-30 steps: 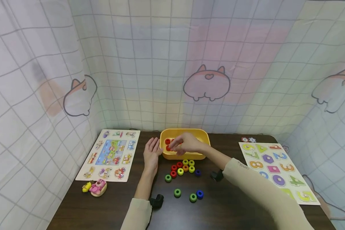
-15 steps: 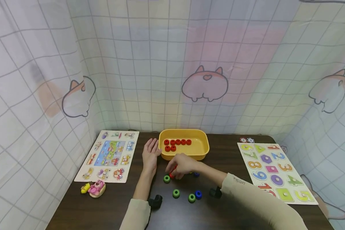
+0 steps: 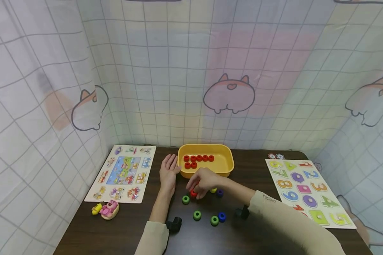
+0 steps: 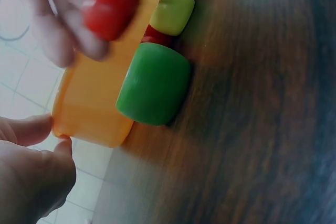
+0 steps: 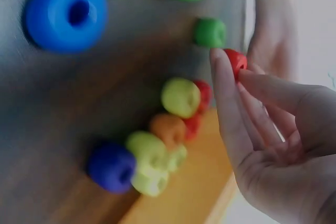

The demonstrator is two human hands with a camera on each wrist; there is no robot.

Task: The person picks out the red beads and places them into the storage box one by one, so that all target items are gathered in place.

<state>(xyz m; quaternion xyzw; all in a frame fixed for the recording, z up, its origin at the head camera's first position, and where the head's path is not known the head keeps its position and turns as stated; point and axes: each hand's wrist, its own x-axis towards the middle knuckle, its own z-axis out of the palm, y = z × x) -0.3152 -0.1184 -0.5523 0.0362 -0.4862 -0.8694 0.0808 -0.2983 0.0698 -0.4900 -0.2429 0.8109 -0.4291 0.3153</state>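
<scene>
My right hand [image 3: 205, 181] is over the loose beads in front of the yellow tray [image 3: 227, 170]. Between thumb and fingertip it pinches a red bead [image 5: 236, 62], raised off the table in the right wrist view. That red bead [image 4: 111, 11] also shows up close in the left wrist view. My left hand [image 3: 168, 173] lies along the tray's left end, fingers extended and thumb side touching its wall. Several red beads [image 3: 199, 158] sit inside the tray in two rows. The right hand hides most of the bead cluster from the head view.
Near the tray are yellow-green beads [image 5: 181, 98], an orange bead [image 5: 168, 130] and a dark blue bead [image 3: 220, 193]. Green beads [image 3: 196, 215] and a blue bead [image 3: 221, 216] lie closer in. Puzzle boards flank them, left [image 3: 124, 170] and right [image 3: 309, 187]; a pink toy [image 3: 109, 209] sits at left.
My right hand has come from over the tray down to the loose beads and now pinches a red one. The left hand has stayed at the tray's end.
</scene>
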